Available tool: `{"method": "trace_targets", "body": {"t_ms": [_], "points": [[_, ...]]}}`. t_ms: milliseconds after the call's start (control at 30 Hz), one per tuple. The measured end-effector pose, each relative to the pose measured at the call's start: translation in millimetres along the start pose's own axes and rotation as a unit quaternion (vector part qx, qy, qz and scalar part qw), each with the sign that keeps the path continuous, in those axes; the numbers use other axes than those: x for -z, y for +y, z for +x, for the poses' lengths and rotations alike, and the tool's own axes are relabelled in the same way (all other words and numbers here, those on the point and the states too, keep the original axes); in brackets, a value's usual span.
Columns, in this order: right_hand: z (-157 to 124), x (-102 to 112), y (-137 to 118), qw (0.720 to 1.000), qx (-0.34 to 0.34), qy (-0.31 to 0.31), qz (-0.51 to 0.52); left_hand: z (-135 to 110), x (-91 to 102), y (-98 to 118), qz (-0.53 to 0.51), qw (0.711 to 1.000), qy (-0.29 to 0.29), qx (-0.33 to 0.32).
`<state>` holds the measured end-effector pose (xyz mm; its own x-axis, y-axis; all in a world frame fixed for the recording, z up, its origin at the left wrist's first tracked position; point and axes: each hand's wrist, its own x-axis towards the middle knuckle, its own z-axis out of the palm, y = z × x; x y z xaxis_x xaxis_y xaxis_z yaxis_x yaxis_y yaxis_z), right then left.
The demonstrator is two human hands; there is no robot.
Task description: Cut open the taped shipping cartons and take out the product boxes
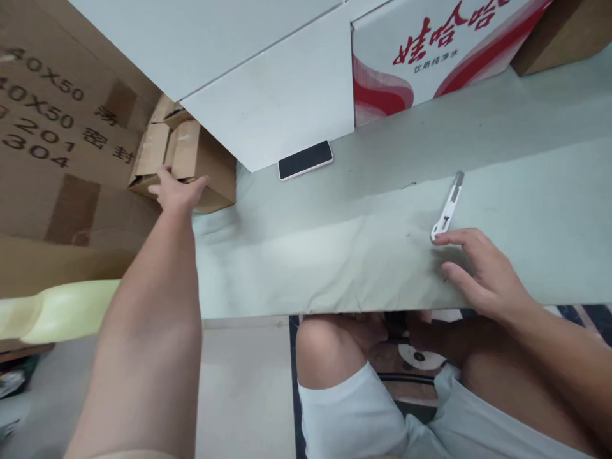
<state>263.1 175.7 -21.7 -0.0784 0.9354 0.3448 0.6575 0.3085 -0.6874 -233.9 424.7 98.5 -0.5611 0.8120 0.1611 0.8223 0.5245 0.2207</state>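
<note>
My left hand [178,191] reaches out to a small brown cardboard box [215,166] at the left end of the table. Its fingers are spread at the box's near edge by the top flaps; some fingertips are hard to make out, and no firm grip shows. On the right, my right hand [485,271] hovers over the table's front part with fingers apart. Its index fingertip meets or nearly meets the near end of a white utility knife [448,207]. That knife lies on the table, pointing away from me.
A smartphone [306,160] lies against a large white box [277,95]. Behind stand a red-and-white printed carton [430,70] and a brown box [564,35]. A big printed cardboard carton [71,185] fills the left. Pale cloth covers the table [373,255]; its front edge runs above my knees.
</note>
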Motion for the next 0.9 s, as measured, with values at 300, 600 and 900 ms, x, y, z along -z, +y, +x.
{"method": "trace_targets", "body": {"t_ms": [300,600,900], "points": [[-9.3,-3.4,-14.9,0.999,-0.023,-0.02,-0.029,-87.4,19.8,4.4,-0.072,0.994,0.008,0.085],[-2.2,-0.9,-1.5,0.978,-0.173,-0.029,-0.113,-193.0,35.3,-63.3,-0.095,0.994,0.03,-0.035],[35.9,-7.1,-2.4,0.964,-0.192,-0.076,-0.165,-248.4,11.1,-59.0,-0.201,0.959,-0.004,-0.2]]}}
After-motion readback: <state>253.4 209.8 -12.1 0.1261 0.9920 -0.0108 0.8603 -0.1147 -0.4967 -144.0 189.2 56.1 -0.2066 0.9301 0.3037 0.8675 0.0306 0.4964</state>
